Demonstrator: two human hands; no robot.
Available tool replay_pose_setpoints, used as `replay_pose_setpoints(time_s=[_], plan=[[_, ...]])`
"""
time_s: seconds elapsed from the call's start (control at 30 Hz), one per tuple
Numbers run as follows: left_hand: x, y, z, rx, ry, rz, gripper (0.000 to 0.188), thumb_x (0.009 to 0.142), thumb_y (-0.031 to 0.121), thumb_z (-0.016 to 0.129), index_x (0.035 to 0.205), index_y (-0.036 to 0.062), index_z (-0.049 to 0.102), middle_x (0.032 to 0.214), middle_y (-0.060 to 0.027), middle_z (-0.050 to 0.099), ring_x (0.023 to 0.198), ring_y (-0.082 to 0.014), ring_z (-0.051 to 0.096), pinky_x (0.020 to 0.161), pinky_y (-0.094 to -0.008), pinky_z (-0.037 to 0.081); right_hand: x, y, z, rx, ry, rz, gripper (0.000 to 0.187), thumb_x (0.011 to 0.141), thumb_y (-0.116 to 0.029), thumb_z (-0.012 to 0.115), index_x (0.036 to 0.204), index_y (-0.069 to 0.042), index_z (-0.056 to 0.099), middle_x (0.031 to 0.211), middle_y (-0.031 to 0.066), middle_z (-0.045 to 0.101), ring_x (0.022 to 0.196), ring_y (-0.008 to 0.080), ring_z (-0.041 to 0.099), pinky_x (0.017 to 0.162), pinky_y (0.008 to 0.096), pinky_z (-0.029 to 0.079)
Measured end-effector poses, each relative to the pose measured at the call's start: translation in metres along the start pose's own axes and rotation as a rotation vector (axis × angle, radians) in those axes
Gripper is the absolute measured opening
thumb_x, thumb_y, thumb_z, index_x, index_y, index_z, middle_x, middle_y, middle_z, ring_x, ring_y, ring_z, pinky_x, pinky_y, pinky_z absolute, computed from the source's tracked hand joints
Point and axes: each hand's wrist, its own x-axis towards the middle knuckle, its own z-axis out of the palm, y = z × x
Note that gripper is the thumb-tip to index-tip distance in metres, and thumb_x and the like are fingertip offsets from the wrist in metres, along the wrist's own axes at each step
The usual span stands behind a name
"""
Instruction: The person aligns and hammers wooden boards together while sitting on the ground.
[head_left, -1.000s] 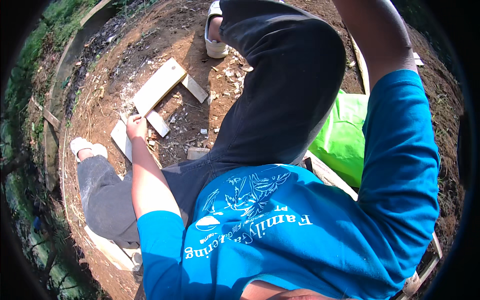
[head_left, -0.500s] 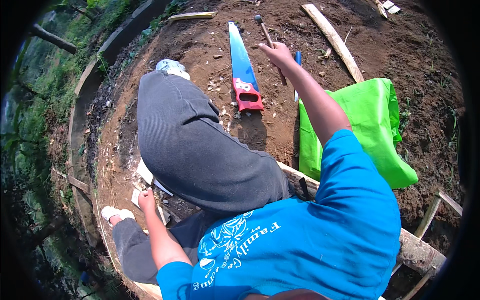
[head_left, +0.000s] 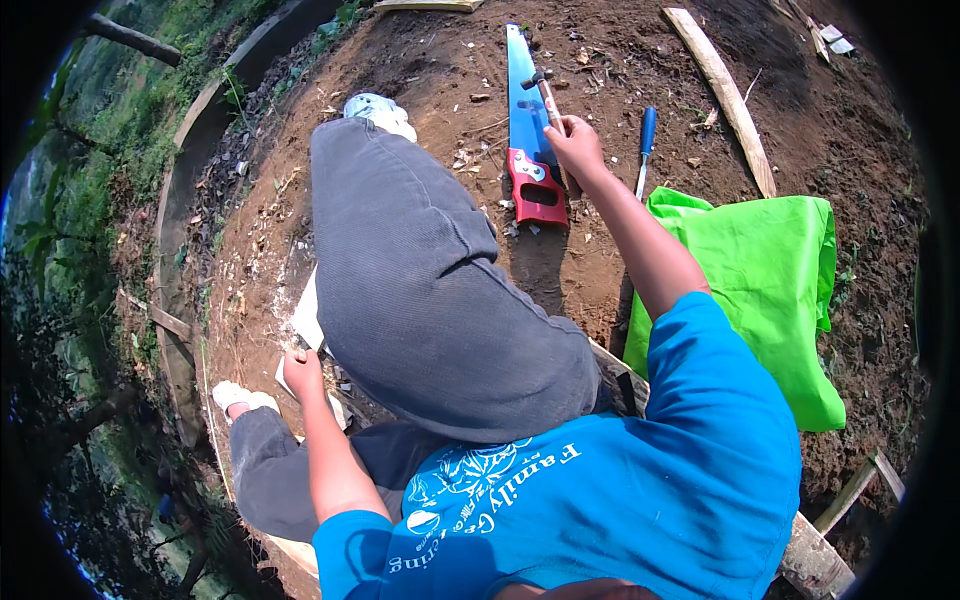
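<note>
My right hand (head_left: 577, 150) is closed round the wooden handle of a hammer (head_left: 551, 104), held raised with its dark head away from me. In this view the hammer overlaps a handsaw (head_left: 538, 192) with a red handle and blue-tinted blade, lying on the soil. Down by my lower leg, my left hand (head_left: 303, 372) has its fingers curled together beside a pale flat piece of wood (head_left: 283, 379). What those fingers grip is too small to make out. Another whitish board (head_left: 308, 312) shows partly behind my bent knee.
Right of the saw lies a blue-handled tool (head_left: 648, 130) with a narrow metal blade. A bright green bag (head_left: 745, 270) rests beside my right arm. A long plank (head_left: 722, 100) lies farther off. I sit on a log (head_left: 815, 560); a curved edging (head_left: 175, 210) borders plants leftward.
My right hand has brought the hammer leftward and nearer, from beside the saw to across it in view. The whole view has shifted a little. My left hand stays low beside the pale wood.
</note>
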Motion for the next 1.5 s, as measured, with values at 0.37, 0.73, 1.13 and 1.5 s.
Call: replay_pose_setpoints(time_s=[0.37, 0.73, 1.13, 1.5], plan=[[0.015, -0.050, 0.026, -0.129, -0.057, 0.036, 0.019, 0.082, 0.013, 0.068, 0.079, 0.0024, 0.053, 0.072, -0.0094, 0.059, 0.067, -0.0244, 0.055, 0.070, -0.0382, 0.049, 0.034, -0.070, 0.040, -0.048, -0.261, -0.188, 0.057, 0.084, -0.016, 0.062, 0.140, -0.009, 0.060, 0.095, 0.0207, 0.071, 0.087, 0.0329, 0.071, 0.081, 0.0432, 0.054], [0.023, -0.083, 0.022, -0.181, -0.045, 0.085, 0.020, 0.084, 0.015, 0.069, 0.079, 0.0030, 0.053, 0.071, -0.0068, 0.059, 0.066, -0.0206, 0.055, 0.068, -0.0364, 0.048, -0.001, -0.047, 0.006, -0.145, -0.347, -0.132, 0.061, 0.083, -0.016, 0.061, 0.144, -0.008, 0.060, 0.114, 0.0198, 0.073, 0.102, 0.0301, 0.072, 0.090, 0.0398, 0.054], [0.022, -0.062, 0.035, -0.131, -0.020, 0.101, 0.019, 0.085, 0.015, 0.068, 0.079, 0.0027, 0.054, 0.072, -0.0070, 0.058, 0.065, -0.0194, 0.055, 0.067, -0.0363, 0.048, 0.063, -0.071, 0.044, -0.375, -0.195, -0.139, 0.029, 0.087, -0.029, 0.070, 0.107, -0.008, 0.071, 0.102, 0.0170, 0.075, 0.098, 0.0326, 0.073, 0.087, 0.0448, 0.056], [0.022, -0.079, 0.020, -0.143, -0.019, 0.043, 0.019, 0.086, 0.016, 0.070, 0.081, 0.0031, 0.056, 0.072, -0.0074, 0.063, 0.066, -0.0195, 0.059, 0.068, -0.0367, 0.049, 0.109, -0.062, 0.085, -0.559, -0.361, -0.131, 0.033, 0.089, -0.039, 0.071, 0.113, -0.018, 0.077, 0.113, 0.0102, 0.076, 0.108, 0.0297, 0.072, 0.094, 0.0435, 0.056]])
